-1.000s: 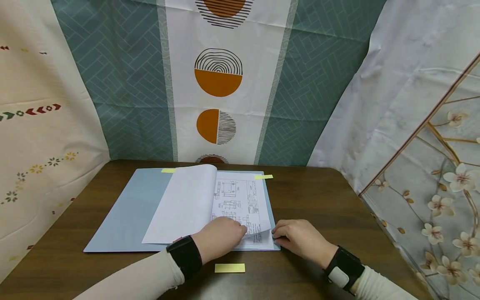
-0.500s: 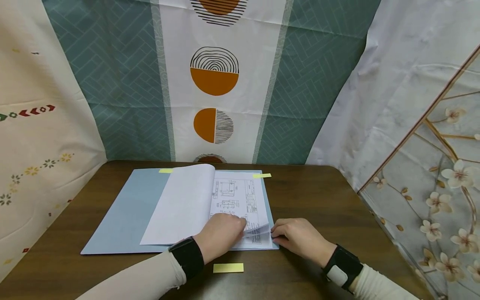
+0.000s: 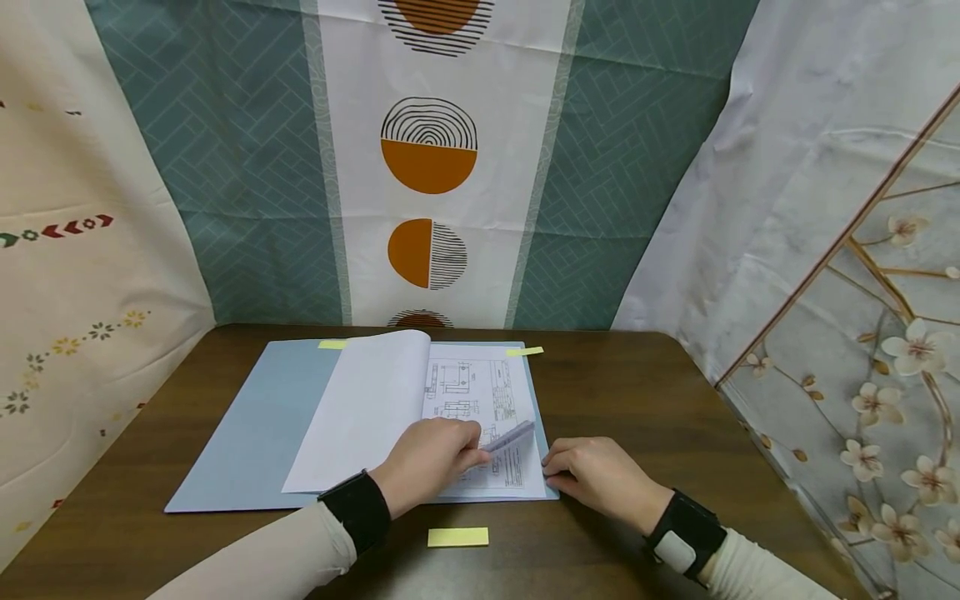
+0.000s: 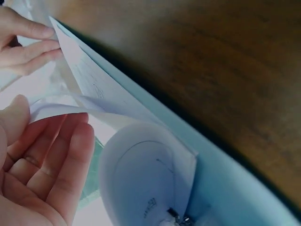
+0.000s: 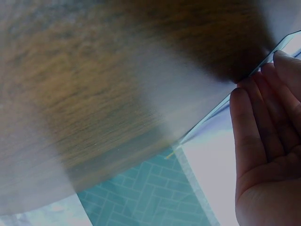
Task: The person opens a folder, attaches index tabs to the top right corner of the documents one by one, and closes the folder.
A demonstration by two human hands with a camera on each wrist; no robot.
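Observation:
A light blue folder (image 3: 255,433) lies open on the table, with turned white pages (image 3: 360,408) over its left part. To the right, a sheet with technical drawings (image 3: 457,379) shows. My left hand (image 3: 429,458) pinches a page (image 3: 513,435) between thumb and fingers, its lower right corner raised and bent. In the left wrist view, the page (image 4: 113,120) curves upward from the left hand (image 4: 47,169). My right hand (image 3: 600,477) holds the folder's lower right edge; the right wrist view has the thumb and fingertips of that hand (image 5: 268,136) at this edge.
Yellow sticky strips (image 3: 332,343) mark the folder's top, one tab (image 3: 525,351) jutting past the right side. Another yellow strip (image 3: 457,537) lies on the brown table (image 3: 622,392) before the folder. Patterned cloth (image 3: 645,125) hangs behind the table.
The left hand has lifted the page corner higher and shifted slightly left, so the page now bends up over the sheet below. The right hand stays at the folder's edge.

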